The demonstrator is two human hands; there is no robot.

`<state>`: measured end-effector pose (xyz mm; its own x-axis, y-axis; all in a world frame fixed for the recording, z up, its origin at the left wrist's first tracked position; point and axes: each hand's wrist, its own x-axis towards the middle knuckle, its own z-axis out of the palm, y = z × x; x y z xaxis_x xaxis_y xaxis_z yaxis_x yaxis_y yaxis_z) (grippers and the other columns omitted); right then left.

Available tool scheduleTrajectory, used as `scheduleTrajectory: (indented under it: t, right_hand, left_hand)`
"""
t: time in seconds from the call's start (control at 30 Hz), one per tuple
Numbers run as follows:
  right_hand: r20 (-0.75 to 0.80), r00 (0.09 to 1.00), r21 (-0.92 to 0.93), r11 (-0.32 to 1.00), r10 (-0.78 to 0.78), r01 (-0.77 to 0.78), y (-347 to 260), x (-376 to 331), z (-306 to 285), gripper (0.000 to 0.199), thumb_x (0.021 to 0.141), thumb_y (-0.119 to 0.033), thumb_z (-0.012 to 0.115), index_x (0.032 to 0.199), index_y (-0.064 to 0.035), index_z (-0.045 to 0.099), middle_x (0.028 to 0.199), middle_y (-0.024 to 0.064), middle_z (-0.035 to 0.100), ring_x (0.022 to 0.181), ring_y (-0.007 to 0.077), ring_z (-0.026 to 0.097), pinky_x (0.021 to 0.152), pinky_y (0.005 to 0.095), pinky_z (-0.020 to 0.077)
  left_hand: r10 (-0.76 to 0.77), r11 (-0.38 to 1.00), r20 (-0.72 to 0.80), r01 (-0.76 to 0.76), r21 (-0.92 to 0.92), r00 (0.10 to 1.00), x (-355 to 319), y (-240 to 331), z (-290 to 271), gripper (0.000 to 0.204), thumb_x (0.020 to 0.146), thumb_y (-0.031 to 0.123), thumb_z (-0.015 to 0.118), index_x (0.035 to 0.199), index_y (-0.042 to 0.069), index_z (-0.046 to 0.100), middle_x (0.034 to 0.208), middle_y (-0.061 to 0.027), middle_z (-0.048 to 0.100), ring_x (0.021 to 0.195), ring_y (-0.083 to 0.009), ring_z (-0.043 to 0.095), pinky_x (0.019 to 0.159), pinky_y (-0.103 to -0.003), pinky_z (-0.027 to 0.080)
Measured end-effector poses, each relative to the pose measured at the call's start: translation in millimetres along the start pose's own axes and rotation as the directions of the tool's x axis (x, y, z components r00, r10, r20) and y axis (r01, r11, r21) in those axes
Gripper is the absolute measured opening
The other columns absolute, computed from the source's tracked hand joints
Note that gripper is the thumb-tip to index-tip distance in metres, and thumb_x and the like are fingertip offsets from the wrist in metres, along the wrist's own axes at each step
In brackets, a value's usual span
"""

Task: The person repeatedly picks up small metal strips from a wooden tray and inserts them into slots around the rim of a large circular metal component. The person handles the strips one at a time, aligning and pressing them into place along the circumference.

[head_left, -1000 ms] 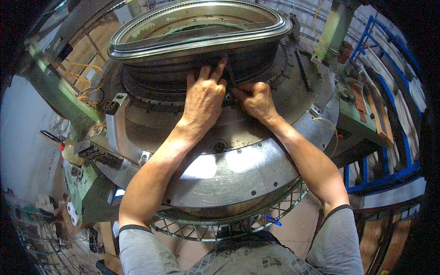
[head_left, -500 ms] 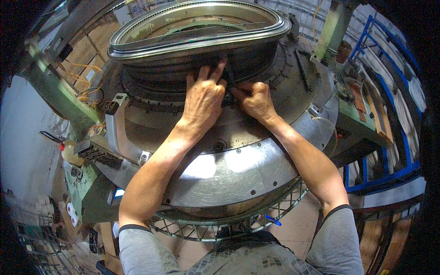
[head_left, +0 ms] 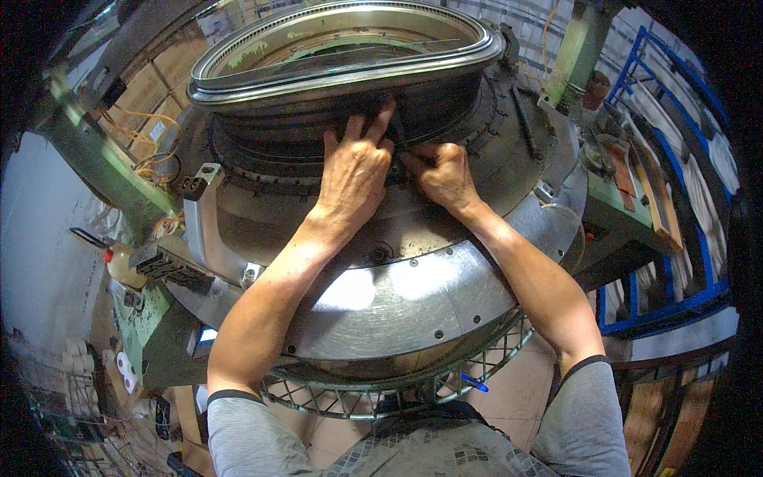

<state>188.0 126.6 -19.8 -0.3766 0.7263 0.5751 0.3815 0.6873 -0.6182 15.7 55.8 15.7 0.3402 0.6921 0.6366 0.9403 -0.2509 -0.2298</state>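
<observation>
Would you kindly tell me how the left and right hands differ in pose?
The left hand has one finger stretched up; the right hand is curled. The left hand points mostly up the picture, while the right hand's fingers point leftward, toward it. Both are bare, at the dark cylinder.

In the upper middle of the frame, we cannot tell what, if anything, the right hand (head_left: pixel 447 176) holds: its curled fingertips are hidden, and the space toward the left hand (head_left: pixel 354 179) is too dark to read. The metal ring (head_left: pixel 350 89) hides the far side of the dark cylinder (head_left: pixel 270 131). At lower left, we see only blurred clutter (head_left: pixel 79 433). The lower edge cuts off the grey shirt (head_left: pixel 254 433).
</observation>
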Motion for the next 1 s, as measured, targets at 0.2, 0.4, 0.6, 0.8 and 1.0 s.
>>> scheduleTrajectory:
  t: [0.2,0.4,0.6,0.8,1.0]
  right_hand:
    - [0.012,1.0,-0.039,0.999,0.007,-0.006,-1.3,-0.3,-0.9,0.018,0.086,-0.015,0.074,0.096,0.0002,0.076,0.085,0.0215,0.073,0.072,0.0202,0.074,0.066,0.0343,0.0553]
    - [0.014,1.0,-0.036,0.999,0.024,-0.024,-3.4,-0.7,-1.5,0.019,0.086,-0.015,0.073,0.097,0.0003,0.076,0.086,0.021,0.074,0.075,0.0218,0.075,0.068,0.0341,0.0565]
    - [0.011,1.0,-0.019,1.0,0.011,-0.011,-3.0,-0.5,-1.2,0.021,0.086,-0.016,0.073,0.098,0.0012,0.076,0.086,0.0204,0.074,0.074,0.0213,0.074,0.067,0.0338,0.0565]
    - [0.02,1.0,-0.008,1.0,0.017,-0.017,-2.3,-0.5,-1.1,0.02,0.086,-0.016,0.073,0.097,0.0015,0.076,0.084,0.0211,0.074,0.07,0.0214,0.074,0.065,0.0338,0.056]
    - [0.017,1.0,-0.03,0.999,0.025,-0.024,-3.0,-0.1,-0.8,0.021,0.087,-0.017,0.072,0.095,0.0016,0.076,0.082,0.0215,0.073,0.069,0.0219,0.073,0.064,0.0335,0.0556]
  left_hand:
    - [0.004,1.0,-0.009,-0.004,-0.026,1.0,-0.1,-1.5,0.2,0.016,0.064,0.007,0.07,0.079,0.005,0.074,0.156,-0.0073,0.043,0.118,-0.0304,0.051,0.088,-0.053,0.046]
    - [-0.003,0.999,0.005,0.003,-0.044,1.0,0.1,-1.9,-0.9,0.017,0.064,0.006,0.071,0.08,0.004,0.073,0.156,-0.0064,0.043,0.121,-0.0308,0.05,0.088,-0.054,0.046]
    - [-0.029,0.976,0.027,0.035,-0.215,0.999,-0.3,-5.2,-3.5,0.023,0.064,0.001,0.069,0.086,0.004,0.072,0.158,-0.0066,0.039,0.124,-0.0341,0.049,0.095,-0.059,0.045]
    - [-0.03,0.958,0.057,0.045,-0.284,0.998,-1.8,-8.2,-4.0,0.024,0.063,0.0,0.069,0.086,0.004,0.071,0.159,-0.0067,0.038,0.125,-0.0351,0.048,0.097,-0.059,0.046]
    - [-0.01,0.971,0.046,0.02,-0.237,0.999,-1.5,-8.2,-3.1,0.025,0.062,0.001,0.069,0.087,0.002,0.072,0.16,-0.0061,0.035,0.124,-0.0343,0.048,0.095,-0.057,0.048]
